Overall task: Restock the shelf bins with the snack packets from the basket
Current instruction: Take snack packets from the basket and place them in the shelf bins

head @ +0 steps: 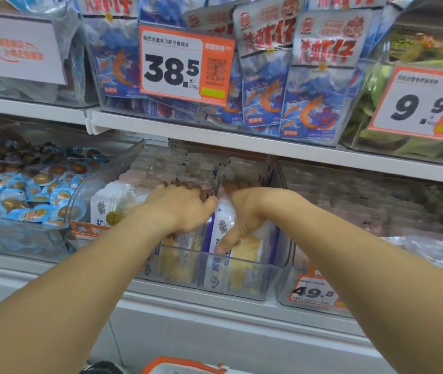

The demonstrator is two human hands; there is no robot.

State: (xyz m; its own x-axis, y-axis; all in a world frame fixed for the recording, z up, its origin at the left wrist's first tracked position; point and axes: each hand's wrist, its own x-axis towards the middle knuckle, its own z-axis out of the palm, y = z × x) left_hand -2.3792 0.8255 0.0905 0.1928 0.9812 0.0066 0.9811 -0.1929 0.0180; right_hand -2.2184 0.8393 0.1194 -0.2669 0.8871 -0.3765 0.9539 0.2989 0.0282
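Two white shelves (242, 141) of clear snack bins (215, 276)

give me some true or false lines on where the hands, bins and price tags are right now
1. Both hands are in the same clear bin. True.
2. The left hand holds a price tag. False: it rests on white packets in the bin.
3. The tag on the upper shelf reads 38.5. True.
4. The bin to the left holds green packs. False: it holds blue egg packs.
5. The right hand has its thumb on a packet. True.
6. The basket sits on the upper shelf. False: it is below, at the frame's bottom edge.
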